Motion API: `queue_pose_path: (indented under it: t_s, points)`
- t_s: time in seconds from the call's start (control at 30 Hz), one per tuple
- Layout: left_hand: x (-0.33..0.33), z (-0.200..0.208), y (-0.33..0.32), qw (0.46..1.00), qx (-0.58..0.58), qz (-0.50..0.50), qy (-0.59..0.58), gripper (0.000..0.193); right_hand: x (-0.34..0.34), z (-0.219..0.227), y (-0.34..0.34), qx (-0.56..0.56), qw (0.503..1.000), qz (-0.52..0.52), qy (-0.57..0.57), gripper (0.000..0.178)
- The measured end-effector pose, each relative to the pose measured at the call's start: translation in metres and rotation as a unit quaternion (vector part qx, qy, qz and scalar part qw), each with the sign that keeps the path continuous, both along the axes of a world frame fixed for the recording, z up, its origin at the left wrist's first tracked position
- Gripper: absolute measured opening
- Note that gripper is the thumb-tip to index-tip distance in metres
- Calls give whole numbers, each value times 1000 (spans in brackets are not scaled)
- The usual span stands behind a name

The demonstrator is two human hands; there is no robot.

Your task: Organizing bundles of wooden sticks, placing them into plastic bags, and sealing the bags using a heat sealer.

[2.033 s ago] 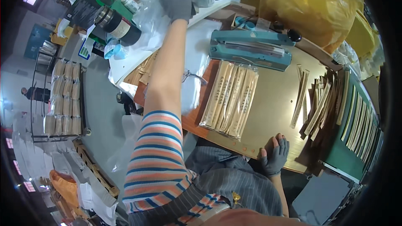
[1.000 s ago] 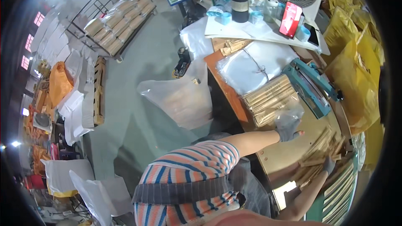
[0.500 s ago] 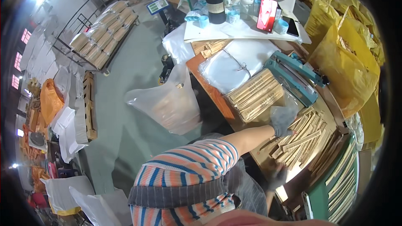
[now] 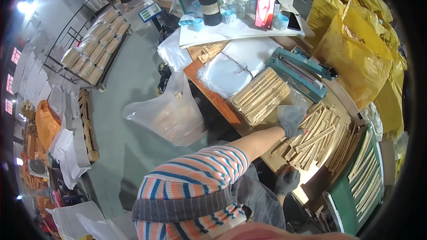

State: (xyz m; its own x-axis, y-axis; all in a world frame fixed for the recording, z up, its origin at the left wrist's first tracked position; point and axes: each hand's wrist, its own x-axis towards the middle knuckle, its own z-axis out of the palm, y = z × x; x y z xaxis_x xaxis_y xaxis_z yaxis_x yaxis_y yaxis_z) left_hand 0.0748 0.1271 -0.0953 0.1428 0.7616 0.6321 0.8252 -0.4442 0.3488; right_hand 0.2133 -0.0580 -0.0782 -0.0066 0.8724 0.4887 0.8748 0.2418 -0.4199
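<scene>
My left hand (image 4: 290, 122), in a dark grey glove with bare fingertips, reaches over the loose slim tan packets (image 4: 321, 129). Its fingers stretch down to the near left of the pile, beside the clear plastic bag's loose end. At the table's near edge, below the pile, my right hand (image 4: 287, 181) is curled in a matching glove. What it holds, if anything, is hidden. A packed bundle of similar packets (image 4: 260, 98) in clear plastic lies just beyond my left hand.
A teal bag sealer (image 4: 298, 73) and flat clear bags (image 4: 238, 69) lie behind the bundle. A green tray (image 4: 362, 173) with packets stands at right, near yellow sacks (image 4: 356, 58). A shelf (image 4: 240, 32) holds a thermos, cups and phones. A filled translucent bag (image 4: 171, 109) stands left.
The view has shifted, so the bench sits farther left. My right hand has drawn back from the pile toward the table's near edge. My left hand stays over the packets.
</scene>
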Motion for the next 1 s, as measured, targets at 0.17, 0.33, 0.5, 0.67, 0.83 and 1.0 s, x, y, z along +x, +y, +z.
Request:
queue_pose_path:
  t_s: [0.17,0.33,0.5,0.67,0.83,1.0]
  points:
    - [-4,2,0,999,-38,-11,-22,59,-5,0,-3,-6,1000,-23,-3,8]
    - [8,84,-2,906,-344,-9,248,67,6,-5,-4,2,998,-57,-11,12]
    - [-7,10,17,941,-314,-62,111,73,7,7,4,17,998,-24,51,12]
    - [8,8,16,941,-301,-137,-70,71,52,67,26,186,974,-68,105,26]
    - [-13,-29,29,927,-254,-216,-174,72,201,153,104,119,944,-297,80,44]
    - [-10,-43,17,977,-198,-72,26,70,382,127,99,-134,821,-554,20,94]
